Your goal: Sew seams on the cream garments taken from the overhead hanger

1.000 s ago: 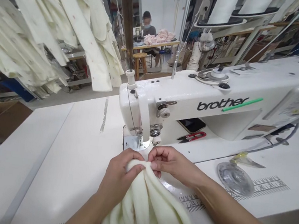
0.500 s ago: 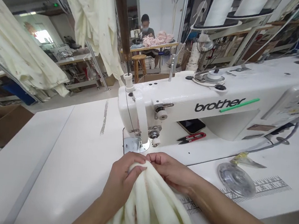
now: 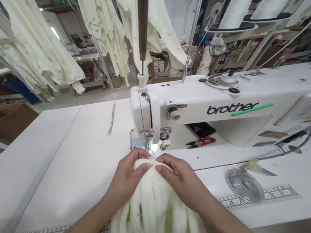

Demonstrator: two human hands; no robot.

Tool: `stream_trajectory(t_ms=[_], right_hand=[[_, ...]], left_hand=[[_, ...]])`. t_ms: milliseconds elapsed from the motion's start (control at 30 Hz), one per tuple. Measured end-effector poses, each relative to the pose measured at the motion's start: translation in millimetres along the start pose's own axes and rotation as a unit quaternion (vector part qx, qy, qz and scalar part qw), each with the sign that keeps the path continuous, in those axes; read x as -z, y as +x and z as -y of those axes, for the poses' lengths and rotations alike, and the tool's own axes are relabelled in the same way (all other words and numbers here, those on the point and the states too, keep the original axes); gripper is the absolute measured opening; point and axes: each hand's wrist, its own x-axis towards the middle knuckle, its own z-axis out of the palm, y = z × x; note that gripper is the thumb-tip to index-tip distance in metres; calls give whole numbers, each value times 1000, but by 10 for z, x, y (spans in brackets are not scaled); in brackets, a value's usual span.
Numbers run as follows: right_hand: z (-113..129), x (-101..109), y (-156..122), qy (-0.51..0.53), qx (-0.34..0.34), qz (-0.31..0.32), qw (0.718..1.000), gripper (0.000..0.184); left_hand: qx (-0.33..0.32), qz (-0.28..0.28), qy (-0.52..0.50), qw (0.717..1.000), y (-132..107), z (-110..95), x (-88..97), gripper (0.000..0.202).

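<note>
The cream fabric [image 3: 153, 202] is gathered into a thick bunch of long folds, and it lies directly in front of the Brother sewing machine [image 3: 201, 110], with its top just below the presser foot [image 3: 147, 144]. The lower part of the bunch runs toward the person and passes out of the view. The left hand [image 3: 127, 177] is on the near left side of the bunch, and the right hand [image 3: 179, 179] is on its right side. The fingers of both hands are curved and close together over the top fold, and the fingertips of the two hands almost meet in the middle. They seem to press and hold the cloth, probably so the folds do not slide apart, but the view does not show how much cloth is between the fingers and the thumbs. The hands keep the gathered top near the machine's sewing area. To the right of the machine head, a pair of red thread snips [image 3: 201, 142] lies beside a phone [image 3: 201, 130], and both are well within reach of the right hand. Further right of the machine, a clear plastic disc [image 3: 244, 184] lies on the table near a printed measuring scale [image 3: 258, 197]. Behind the machine, cream garments [image 3: 95, 23] hang in long strips, and above it are two large white thread cones [image 3: 236, 9].
</note>
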Motion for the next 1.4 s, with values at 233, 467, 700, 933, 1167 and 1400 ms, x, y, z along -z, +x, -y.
stream_trajectory(t_ms=[233,467,700,933,1167,1400], right_hand=[[-91,6,127,14,28,11,999,16],[-172,-6,306,64,-24,-6,998,18],[-212,33,518,-88,-48,-32,994,14],[-251,-42,694,-211,-62,-50,974,8],[-275,-34,699,-252,-65,-70,963,9],[-276,-54,685,-290,-58,-75,952,9]], left_hand=[[29,93,-39,995,89,16,104,28],[86,120,-168,975,230,162,106,29],[50,101,-17,993,383,161,155,30],[14,29,237,971,558,141,128,23],[21,8,274,961,637,142,73,23],[19,-17,271,962,645,165,58,23]])
